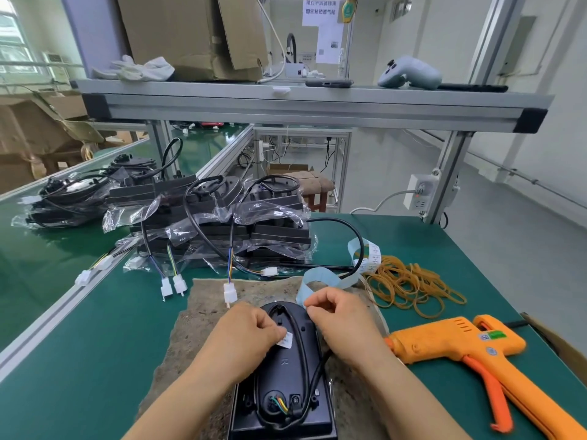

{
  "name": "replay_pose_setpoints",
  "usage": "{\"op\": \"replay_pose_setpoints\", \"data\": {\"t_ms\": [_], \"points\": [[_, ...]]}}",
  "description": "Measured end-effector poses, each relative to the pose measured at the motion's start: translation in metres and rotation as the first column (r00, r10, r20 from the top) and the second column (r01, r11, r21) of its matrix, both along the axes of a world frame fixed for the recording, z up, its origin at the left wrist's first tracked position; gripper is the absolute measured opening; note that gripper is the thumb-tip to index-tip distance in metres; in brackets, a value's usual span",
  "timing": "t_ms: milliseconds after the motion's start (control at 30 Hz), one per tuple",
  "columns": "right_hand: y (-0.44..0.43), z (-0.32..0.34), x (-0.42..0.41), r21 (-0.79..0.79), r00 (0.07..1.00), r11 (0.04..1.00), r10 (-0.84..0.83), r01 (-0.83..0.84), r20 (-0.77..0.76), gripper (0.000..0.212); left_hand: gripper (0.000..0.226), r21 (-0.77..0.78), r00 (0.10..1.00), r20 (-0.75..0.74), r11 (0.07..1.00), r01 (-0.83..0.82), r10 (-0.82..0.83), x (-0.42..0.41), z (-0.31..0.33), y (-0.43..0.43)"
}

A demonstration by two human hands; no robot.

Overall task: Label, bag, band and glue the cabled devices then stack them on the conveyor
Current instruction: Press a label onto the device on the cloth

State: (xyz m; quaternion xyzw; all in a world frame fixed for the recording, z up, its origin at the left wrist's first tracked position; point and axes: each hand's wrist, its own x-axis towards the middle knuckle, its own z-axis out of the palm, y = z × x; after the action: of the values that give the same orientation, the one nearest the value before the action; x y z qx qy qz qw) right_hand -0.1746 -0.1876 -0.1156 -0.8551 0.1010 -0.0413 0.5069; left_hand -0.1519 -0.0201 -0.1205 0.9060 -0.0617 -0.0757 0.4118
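Device lies with long axis pointing away, rounded end far; left hand pinches label; right hand pinches backing strip.

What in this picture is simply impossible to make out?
Head view:
Print on the small white label: too small, partly covered by the left hand pinching it.
Near end of the black cabled device: cut off by the bottom edge.
Grip of the orange glue gun: cut off at the lower right.
End of the pale blue backing strip: hidden inside the right hand.
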Motion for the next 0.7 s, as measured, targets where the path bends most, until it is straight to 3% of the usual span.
{"op": "replay_pose_setpoints", "data": {"t_ms": [133,400,700], "points": [[0.001,-0.001,-0.001,-0.039,1.000,0.999,0.014,-0.014,0.012,0.022,0.037,0.082,0.997,0.044,0.994,-0.068,0.064,-0.008,0.003,-0.005],[0.003,-0.007,-0.004,-0.175,0.996,0.983,0.071,-0.061,0.049,0.016,0.022,0.220,0.981,0.139,0.961,-0.166,0.137,-0.017,0.008,-0.016],[0.003,-0.014,-0.002,-0.207,0.993,0.975,0.095,-0.080,0.063,0.017,0.024,0.371,0.978,0.199,0.919,-0.135,0.063,-0.017,0.007,-0.017]]}}
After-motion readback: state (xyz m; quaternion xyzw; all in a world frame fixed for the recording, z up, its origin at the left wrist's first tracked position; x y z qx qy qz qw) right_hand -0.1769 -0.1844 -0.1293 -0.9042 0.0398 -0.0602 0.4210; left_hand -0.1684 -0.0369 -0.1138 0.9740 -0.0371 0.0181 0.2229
